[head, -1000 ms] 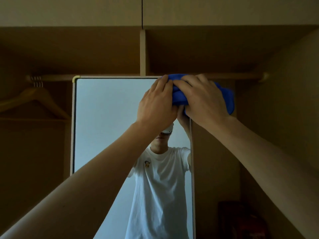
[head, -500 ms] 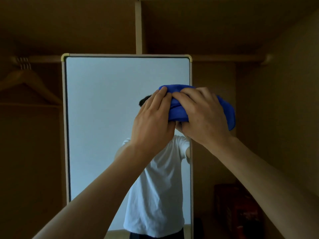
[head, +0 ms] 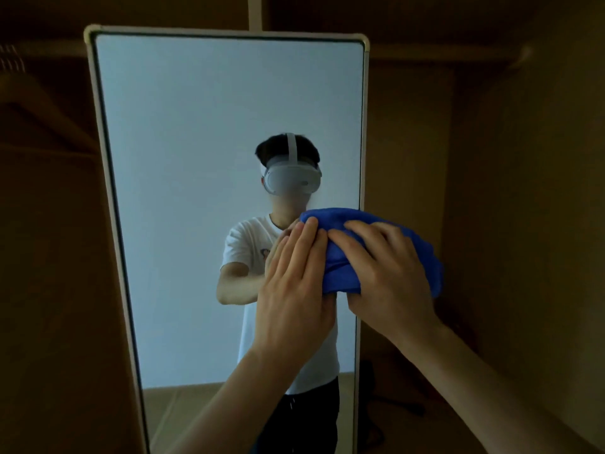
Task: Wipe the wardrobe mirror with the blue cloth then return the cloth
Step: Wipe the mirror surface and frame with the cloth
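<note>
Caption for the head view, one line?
The right hand grips a bunched blue cloth against the wardrobe mirror's right edge while the left hand presses flat on it.

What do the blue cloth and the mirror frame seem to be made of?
The blue cloth: soft, matte fabric, probably microfibre; it bunches in thick folds. The mirror frame: smooth pale material with rounded corners, perhaps plastic or painted metal.

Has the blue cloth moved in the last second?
Yes. The blue cloth, under the left hand and right hand, has slid down the right edge of the mirror, from its top corner to well below.
</note>
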A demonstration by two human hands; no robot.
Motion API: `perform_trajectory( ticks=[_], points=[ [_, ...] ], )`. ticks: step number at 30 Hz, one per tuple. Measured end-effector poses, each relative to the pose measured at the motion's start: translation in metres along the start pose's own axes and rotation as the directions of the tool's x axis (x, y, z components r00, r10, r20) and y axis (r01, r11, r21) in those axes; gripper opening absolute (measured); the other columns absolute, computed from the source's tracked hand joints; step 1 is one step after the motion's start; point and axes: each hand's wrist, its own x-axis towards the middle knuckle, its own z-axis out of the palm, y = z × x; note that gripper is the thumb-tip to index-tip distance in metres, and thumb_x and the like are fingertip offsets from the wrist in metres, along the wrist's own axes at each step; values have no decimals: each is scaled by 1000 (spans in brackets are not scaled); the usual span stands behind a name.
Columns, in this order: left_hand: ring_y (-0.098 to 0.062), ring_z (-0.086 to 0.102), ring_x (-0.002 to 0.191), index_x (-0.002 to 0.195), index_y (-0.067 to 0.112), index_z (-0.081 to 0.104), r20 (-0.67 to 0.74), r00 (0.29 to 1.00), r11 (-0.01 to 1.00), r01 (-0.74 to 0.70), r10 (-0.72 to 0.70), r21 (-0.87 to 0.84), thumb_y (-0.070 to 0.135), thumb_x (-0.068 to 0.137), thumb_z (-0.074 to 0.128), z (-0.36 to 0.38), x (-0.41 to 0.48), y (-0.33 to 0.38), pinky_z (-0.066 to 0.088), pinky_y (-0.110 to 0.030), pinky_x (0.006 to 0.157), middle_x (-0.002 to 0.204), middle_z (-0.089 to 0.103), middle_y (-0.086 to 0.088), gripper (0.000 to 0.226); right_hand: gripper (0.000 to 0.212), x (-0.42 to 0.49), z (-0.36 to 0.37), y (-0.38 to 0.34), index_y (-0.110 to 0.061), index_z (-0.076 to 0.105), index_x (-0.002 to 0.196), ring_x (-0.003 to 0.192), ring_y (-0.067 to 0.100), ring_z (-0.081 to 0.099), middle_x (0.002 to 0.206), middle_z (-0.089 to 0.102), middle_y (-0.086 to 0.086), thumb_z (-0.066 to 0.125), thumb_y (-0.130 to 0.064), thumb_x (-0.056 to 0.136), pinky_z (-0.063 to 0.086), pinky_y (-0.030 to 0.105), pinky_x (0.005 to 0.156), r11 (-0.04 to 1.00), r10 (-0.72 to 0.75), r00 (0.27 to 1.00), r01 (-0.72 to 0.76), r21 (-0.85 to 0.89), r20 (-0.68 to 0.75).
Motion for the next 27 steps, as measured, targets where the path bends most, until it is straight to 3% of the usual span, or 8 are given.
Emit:
perform_trajectory(
  ticks=[6,12,19,27],
  points=[
    [-33,37,149,143,-3,53,50,998,999,46,-45,-17,8,86,74,13,-39,2,39,-56,115,156,44,-18,62,53,-40,14,-9,-16,56,137,122,33,50,139,57,9,60,-27,85,45,48,100,999,22,999,-23,37,43],
    [-27,25,155,148,-2,46,106,989,994,107,-104,-19,9,88,69,31,-89,7,34,-49,120,161,37,-16,65,55,-88,26,-20,-17,57,137,122,33,51,139,56,9,70,-24,84,45,46,99,998,35,996,-39,50,85],
    [-23,15,157,151,-2,40,163,978,992,129,-128,5,20,97,48,49,-147,9,26,-42,125,163,32,-17,59,47,-142,38,-39,-17,57,135,120,35,53,138,58,11,62,-30,90,47,50,97,991,79,985,-94,98,154],
    [-27,15,157,153,1,33,293,947,989,108,-132,97,25,100,50,65,-210,9,16,-39,128,165,27,-18,61,51,-200,52,-52,-18,55,136,120,35,53,139,57,11,68,-31,88,46,47,98,987,88,958,-121,106,273]
  ],
)
